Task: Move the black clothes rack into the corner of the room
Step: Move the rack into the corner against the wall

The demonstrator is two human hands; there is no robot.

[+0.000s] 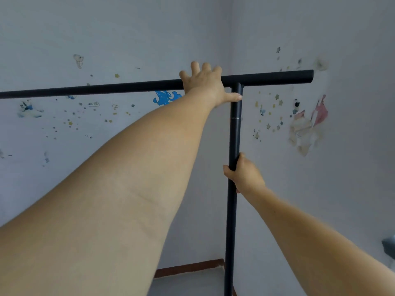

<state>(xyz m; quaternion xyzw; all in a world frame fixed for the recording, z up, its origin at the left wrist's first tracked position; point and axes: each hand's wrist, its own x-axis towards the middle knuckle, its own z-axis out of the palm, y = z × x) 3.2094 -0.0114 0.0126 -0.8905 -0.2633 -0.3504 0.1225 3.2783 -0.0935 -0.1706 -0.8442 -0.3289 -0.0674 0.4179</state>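
The black clothes rack (pixel 233 221) stands before me, its top bar running across the view from the left edge to near the right wall, and one upright post dropping to the floor. My left hand (pixel 206 84) lies over the top bar just left of the joint, fingers spread, thumb touching the post. My right hand (pixel 242 174) is wrapped around the upright post at mid height. The rack's base and left post are out of view. The room corner (pixel 229 39) lies straight behind the post.
Two pale walls with small cartoon stickers (pixel 166 97) meet at the corner. A torn, peeling patch (pixel 307 127) marks the right wall. A brown skirting board (pixel 190 268) and grey floor show at the bottom. A grey object (pixel 389 246) pokes in at the right edge.
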